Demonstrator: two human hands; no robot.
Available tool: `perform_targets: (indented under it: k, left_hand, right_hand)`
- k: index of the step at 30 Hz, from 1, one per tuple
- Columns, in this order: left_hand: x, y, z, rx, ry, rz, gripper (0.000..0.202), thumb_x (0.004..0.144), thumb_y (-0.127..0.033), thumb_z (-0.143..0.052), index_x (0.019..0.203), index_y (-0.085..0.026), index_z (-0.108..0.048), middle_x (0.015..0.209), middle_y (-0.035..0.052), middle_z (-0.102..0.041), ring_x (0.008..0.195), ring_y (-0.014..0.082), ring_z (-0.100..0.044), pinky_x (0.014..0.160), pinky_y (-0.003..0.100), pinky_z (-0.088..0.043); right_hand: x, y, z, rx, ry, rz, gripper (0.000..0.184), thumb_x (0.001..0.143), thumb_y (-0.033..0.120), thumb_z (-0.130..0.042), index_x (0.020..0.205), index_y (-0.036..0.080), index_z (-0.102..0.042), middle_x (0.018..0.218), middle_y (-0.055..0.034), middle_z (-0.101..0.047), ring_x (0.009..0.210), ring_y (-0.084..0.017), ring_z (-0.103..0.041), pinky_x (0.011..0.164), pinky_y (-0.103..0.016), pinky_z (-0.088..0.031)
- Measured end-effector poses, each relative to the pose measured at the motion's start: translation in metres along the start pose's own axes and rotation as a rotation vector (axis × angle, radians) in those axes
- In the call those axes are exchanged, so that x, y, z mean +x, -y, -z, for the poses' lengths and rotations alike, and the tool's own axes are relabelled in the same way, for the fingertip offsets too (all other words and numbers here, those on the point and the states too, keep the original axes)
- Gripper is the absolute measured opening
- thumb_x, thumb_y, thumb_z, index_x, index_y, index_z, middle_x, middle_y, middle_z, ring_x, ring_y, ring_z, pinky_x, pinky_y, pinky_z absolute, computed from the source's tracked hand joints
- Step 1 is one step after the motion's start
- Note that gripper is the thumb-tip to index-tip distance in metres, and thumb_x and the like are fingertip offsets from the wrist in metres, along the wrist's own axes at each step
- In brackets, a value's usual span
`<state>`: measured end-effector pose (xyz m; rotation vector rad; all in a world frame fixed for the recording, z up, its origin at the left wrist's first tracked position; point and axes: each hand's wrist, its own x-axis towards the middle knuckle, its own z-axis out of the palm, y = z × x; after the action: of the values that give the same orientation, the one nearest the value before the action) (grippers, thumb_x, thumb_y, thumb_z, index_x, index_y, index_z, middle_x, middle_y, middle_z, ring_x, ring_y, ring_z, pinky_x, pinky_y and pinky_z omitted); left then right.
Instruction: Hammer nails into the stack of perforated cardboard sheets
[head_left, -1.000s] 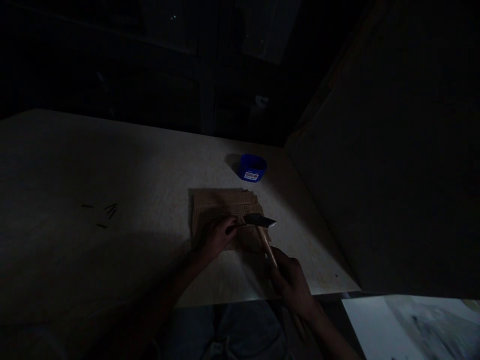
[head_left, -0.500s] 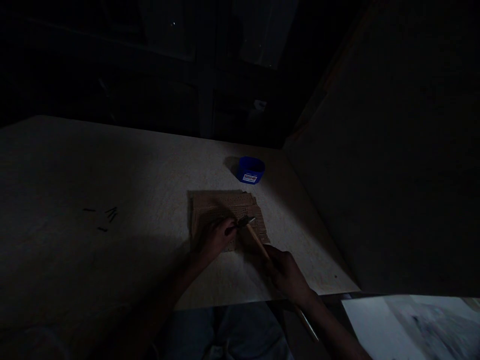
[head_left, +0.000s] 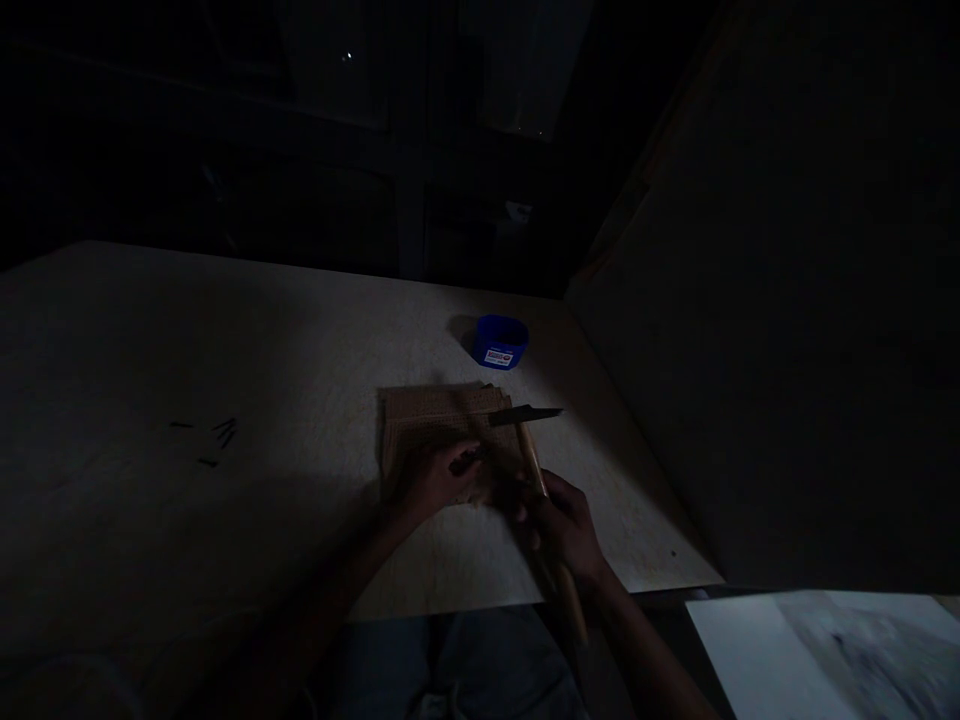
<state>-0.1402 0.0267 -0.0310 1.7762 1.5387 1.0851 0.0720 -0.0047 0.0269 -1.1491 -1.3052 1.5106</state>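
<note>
My right hand [head_left: 566, 525] is closed around the wooden handle of a hammer [head_left: 531, 455]. Its dark metal head is raised over the right edge of a brown cardboard piece [head_left: 439, 402], which is dotted with small holes. On the cardboard rests my left hand [head_left: 435, 478], fingers curled with the thumb and fingertips near each other. A dark patch shows between those fingers, too dim to name. Further left on the table lie several thin dark nail-like pieces [head_left: 225, 430].
A blue plastic tub [head_left: 501, 345] with a white label stands behind the cardboard on the pale table [head_left: 330, 330]. A dark upright panel [head_left: 787, 350] borders the table on the right. Beyond the front right edge lies a white printed sheet [head_left: 750, 650].
The hammer has lifted and swung to the right, its head leaving the spot by my left fingertips. My left hand stays on the cardboard, its fingers slightly shifted.
</note>
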Motion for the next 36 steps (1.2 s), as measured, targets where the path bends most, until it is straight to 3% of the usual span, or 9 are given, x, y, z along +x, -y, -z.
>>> perform_targets:
  k: [4,9,16,22,36]
  left_hand:
    - [0.007,-0.003,0.002,-0.013,0.066,0.024,0.023,0.085,-0.029,-0.065,0.106,-0.025,-0.075,0.102,0.0031,-0.078,0.088,0.0184,-0.073,0.080,0.029,-0.057]
    - [0.012,-0.005,0.004,0.003,0.072,-0.032,0.017,0.086,-0.025,-0.066,0.099,-0.025,-0.077,0.100,0.0030,-0.077,0.088,0.0172,-0.072,0.079,0.028,-0.056]
    - [0.012,-0.012,0.006,0.098,0.070,-0.072,0.017,0.088,-0.024,-0.064,0.099,-0.024,-0.076,0.099,0.0038,-0.076,0.089,0.0166,-0.070,0.080,0.028,-0.054]
    - [0.012,-0.020,0.007,0.175,0.094,-0.096,0.030,0.083,-0.025,-0.070,0.113,-0.025,-0.072,0.110,0.0052,-0.073,0.097,0.0189,-0.068,0.086,0.030,-0.053]
    - [0.011,-0.015,0.000,0.187,0.077,-0.102,0.016,0.089,-0.026,-0.064,0.096,-0.024,-0.078,0.095,0.0039,-0.073,0.084,0.0160,-0.067,0.076,0.029,-0.051]
  right_hand:
    - [0.033,-0.010,-0.001,0.104,-0.024,0.060,0.030,0.079,0.042,-0.071,0.097,0.018,-0.068,0.068,-0.0012,-0.070,0.051,-0.014,-0.061,0.051,-0.026,-0.050]
    - [0.052,-0.029,0.003,0.215,-0.035,0.022,0.029,0.075,0.039,-0.076,0.094,0.018,-0.069,0.077,-0.0054,-0.075,0.062,-0.017,-0.067,0.062,-0.031,-0.055]
    - [0.052,-0.034,0.004,0.229,-0.023,0.018,0.030,0.075,0.040,-0.077,0.093,0.018,-0.068,0.077,-0.0060,-0.075,0.063,-0.018,-0.068,0.062,-0.032,-0.055]
    - [0.049,-0.029,-0.001,0.205,0.033,0.017,0.032,0.075,0.043,-0.076,0.092,0.018,-0.067,0.075,-0.0046,-0.075,0.059,-0.016,-0.067,0.062,-0.031,-0.055]
    - [0.050,-0.030,-0.002,0.195,0.026,0.018,0.035,0.075,0.046,-0.076,0.092,0.017,-0.065,0.073,-0.0043,-0.074,0.059,-0.017,-0.067,0.060,-0.030,-0.054]
